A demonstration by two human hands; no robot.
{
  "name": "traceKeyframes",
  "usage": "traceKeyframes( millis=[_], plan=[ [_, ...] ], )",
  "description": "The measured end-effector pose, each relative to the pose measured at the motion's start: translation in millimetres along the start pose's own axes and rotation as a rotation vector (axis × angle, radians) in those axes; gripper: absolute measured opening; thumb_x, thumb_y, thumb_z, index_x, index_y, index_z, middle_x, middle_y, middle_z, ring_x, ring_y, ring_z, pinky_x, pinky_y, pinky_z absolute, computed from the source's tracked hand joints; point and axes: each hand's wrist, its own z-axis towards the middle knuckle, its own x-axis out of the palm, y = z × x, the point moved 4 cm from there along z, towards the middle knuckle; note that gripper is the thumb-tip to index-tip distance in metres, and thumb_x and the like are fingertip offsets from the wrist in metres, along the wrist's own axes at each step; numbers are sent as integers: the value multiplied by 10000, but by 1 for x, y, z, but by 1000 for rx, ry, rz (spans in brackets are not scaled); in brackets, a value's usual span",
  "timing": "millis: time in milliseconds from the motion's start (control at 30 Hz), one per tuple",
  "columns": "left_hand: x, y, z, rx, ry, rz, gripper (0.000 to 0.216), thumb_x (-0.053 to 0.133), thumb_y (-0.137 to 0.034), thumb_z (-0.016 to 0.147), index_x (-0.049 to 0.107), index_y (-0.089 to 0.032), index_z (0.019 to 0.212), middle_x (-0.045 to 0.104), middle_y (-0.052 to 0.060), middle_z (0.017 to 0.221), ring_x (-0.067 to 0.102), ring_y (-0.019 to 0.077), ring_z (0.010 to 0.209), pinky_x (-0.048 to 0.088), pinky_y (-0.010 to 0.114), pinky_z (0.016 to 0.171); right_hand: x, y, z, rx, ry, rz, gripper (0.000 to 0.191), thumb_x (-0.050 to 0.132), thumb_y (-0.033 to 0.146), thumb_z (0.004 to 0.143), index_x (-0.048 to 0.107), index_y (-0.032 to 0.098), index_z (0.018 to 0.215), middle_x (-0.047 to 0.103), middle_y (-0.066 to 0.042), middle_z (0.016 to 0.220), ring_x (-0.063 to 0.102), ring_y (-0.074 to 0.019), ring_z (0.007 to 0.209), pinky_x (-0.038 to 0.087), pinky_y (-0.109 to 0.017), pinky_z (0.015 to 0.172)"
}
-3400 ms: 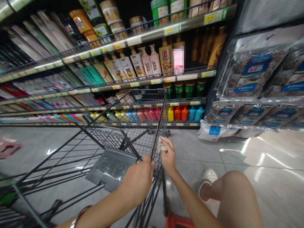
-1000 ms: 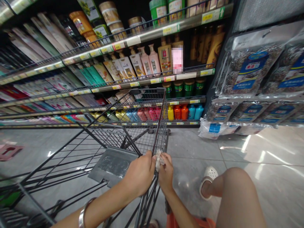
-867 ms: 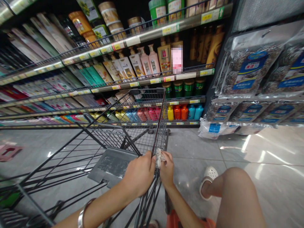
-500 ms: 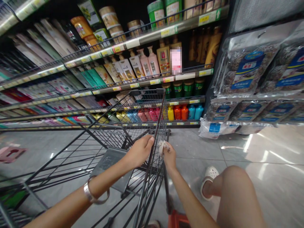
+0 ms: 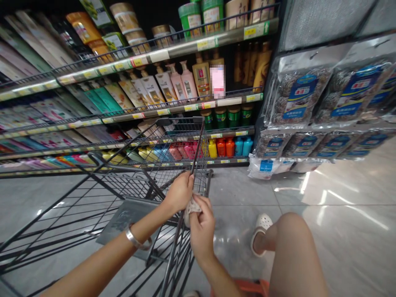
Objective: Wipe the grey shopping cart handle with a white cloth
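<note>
A grey wire shopping cart [image 5: 123, 181] stands before me, its side rail running toward my body. My left hand [image 5: 179, 192] is closed around that rail, and a silver bangle [image 5: 136, 239] circles the wrist. Just nearer to me, my right hand [image 5: 202, 229] pinches a crumpled pale cloth [image 5: 192, 208] against the outer side of the rail. Part of the cloth is hidden behind the fingers. A grey plastic seat flap [image 5: 123, 218] lies inside the cart, below my left forearm.
Beyond the cart, shelves [image 5: 185, 105] hold rows of shampoo bottles and tubs. Packs of steel scourers [image 5: 300, 99] hang at the right. Under my right arm is an orange-red object [image 5: 247, 287], partly hidden. My leg and white clog [image 5: 262, 225] are on the tiled floor.
My right hand has come nearer along the rail with the cloth, more of which shows now. The left hand keeps its hold on the rail. The view has shifted slightly to the right.
</note>
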Motion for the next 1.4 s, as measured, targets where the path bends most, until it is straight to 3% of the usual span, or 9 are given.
traceKeyframes(
  millis=[167, 267, 433, 633, 900, 1067, 1167, 1267, 1400],
  plan=[
    [-2, -2, 0, 91, -90, 118, 301, 289, -261, 916, 547, -172, 788, 610, 67, 810, 556, 201, 804, 429, 340, 772, -1, 11, -23, -148, 89, -61, 404, 416, 73, 772, 627, 201, 1092, 589, -81, 1108, 561, -179, 1056, 447, -326, 924],
    [-2, -1, 0, 122, -131, 155, 311, 298, -252, 915, 583, -162, 830, 620, 72, 841, 534, 213, 845, 427, 370, 820, 0, 7, -18, -200, 80, -95, 409, 394, 66, 769, 611, 192, 1092, 577, -84, 1086, 549, -186, 1056, 437, -347, 933],
    [-1, 3, -1, 115, -170, 79, 340, 316, -249, 913, 588, -119, 1069, 644, 99, 987, 532, 219, 943, 436, 391, 885, 1, -9, -2, -215, 32, -112, 412, 377, 75, 762, 600, 189, 1089, 578, -80, 1074, 543, -192, 1052, 422, -364, 948],
    [2, 7, 2, 92, -171, 13, 346, 334, -243, 899, 595, -95, 1071, 650, 122, 1016, 568, 224, 985, 443, 404, 927, -5, -50, 12, -147, -13, -194, 448, 381, 53, 732, 594, 179, 1105, 586, -75, 1048, 552, -191, 1027, 427, -364, 945],
    [3, 8, 2, 76, -161, -34, 344, 342, -260, 896, 597, -107, 1069, 650, 119, 1022, 584, 217, 1000, 456, 399, 929, -23, -101, 39, -99, 36, -428, 436, 391, 35, 711, 649, 174, 1033, 585, -80, 981, 576, -186, 947, 453, -327, 899],
    [2, 7, 0, 77, -170, -41, 328, 350, -250, 895, 597, -119, 1066, 651, 110, 1022, 584, 209, 998, 458, 396, 928, -32, -126, 60, 1, -62, -344, 306, 463, 97, 675, 669, 178, 886, 617, -42, 856, 591, -179, 822, 465, -325, 842],
    [2, 6, 0, 79, -177, -40, 323, 351, -247, 895, 603, -121, 1052, 651, 104, 989, 589, 210, 980, 464, 392, 918, -29, -134, 74, 37, -174, -299, 239, 472, 190, 713, 643, 155, 877, 641, -58, 859, 590, -197, 868, 450, -354, 864],
    [1, 5, -1, 86, -184, -45, 310, 358, -243, 892, 613, -132, 1029, 650, 94, 954, 595, 210, 961, 470, 387, 905, -21, -139, 84, 81, -258, -244, 268, 485, 296, 740, 620, 145, 916, 670, -75, 888, 598, -200, 882, 460, -342, 833],
    [1, 5, -1, 72, -182, -65, 312, 363, -238, 887, 610, -121, 1038, 647, 105, 983, 592, 212, 979, 464, 384, 914, -14, -139, 84, 131, -281, -161, 309, 548, 382, 711, 631, 127, 864, 693, -73, 789, 615, -192, 751, 491, -311, 710]
  ],
)
